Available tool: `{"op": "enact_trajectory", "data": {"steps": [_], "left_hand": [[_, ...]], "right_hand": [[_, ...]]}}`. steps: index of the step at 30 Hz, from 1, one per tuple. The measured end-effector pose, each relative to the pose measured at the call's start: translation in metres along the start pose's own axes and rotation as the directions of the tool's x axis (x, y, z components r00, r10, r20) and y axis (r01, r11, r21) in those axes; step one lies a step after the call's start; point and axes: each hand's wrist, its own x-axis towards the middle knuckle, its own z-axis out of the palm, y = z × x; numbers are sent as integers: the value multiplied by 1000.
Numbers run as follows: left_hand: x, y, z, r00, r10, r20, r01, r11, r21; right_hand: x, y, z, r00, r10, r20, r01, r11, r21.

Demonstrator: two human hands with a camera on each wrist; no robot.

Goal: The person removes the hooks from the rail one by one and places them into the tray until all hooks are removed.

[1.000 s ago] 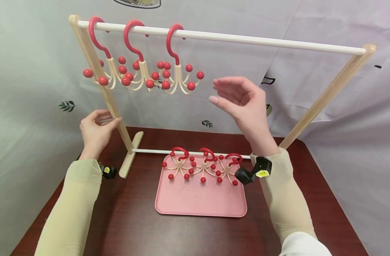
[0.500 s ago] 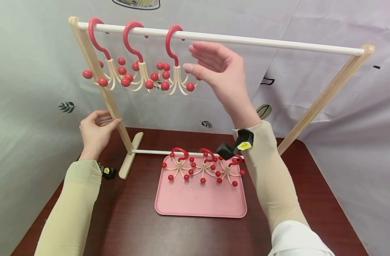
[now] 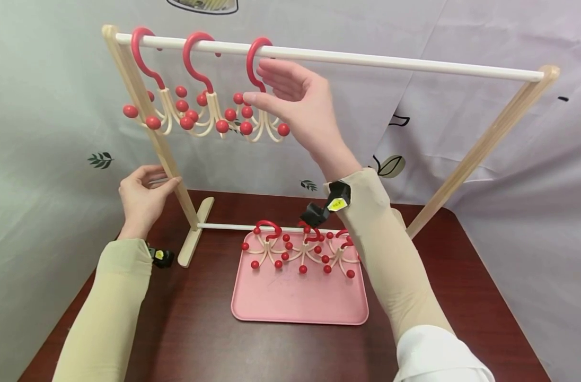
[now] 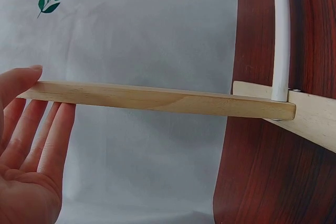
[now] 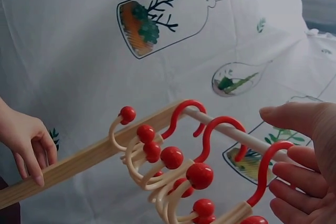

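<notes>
My left hand (image 3: 144,199) pinches the rack's left wooden post (image 4: 157,98) between thumb and fingertips. Three hangers with red hooks and cream arms tipped with red balls hang from the white rail (image 3: 367,61), toward its left end: a left hanger (image 3: 165,109), a middle hanger (image 3: 214,109) and a third hanger (image 3: 251,66). Beside the third hanger is my right hand (image 3: 305,103), thumb and fingers apart and fairly straight. It covers part of that hanger in the head view. The right wrist view shows the fingers close to the red hook (image 5: 265,177); contact is unclear.
A pink tray (image 3: 295,302) lies on the dark red table (image 3: 190,329) with three similar hangers (image 3: 304,249) along its far side. The rack's lower white bar (image 3: 223,226) runs behind it. At right slants the right post (image 3: 491,143). A pale printed cloth (image 3: 462,32) hangs behind.
My right hand has moved left and up, from beyond the hanging row to the third hanger's hook. The left hand stays on the post, and the hangers look unmoved.
</notes>
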Motion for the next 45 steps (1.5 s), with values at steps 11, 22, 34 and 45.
{"op": "enact_trajectory", "data": {"steps": [11, 22, 34, 45], "left_hand": [[1, -1, 1, 1000, 0, 3, 0, 1000, 9], [1, -2, 0, 1000, 4, 7, -4, 1000, 12], [0, -2, 0, 1000, 8, 8, -8, 1000, 14], [-1, -1, 0, 1000, 1, 4, -1, 1000, -12]], "right_hand": [[0, 0, 3, 1000, -12, 3, 13, 998, -64], [5, 1, -7, 992, 18, -127, -25, 998, -51], [7, 6, -18, 973, 13, -231, -31, 997, -76], [0, -9, -21, 949, 23, -314, -39, 998, -44]]}}
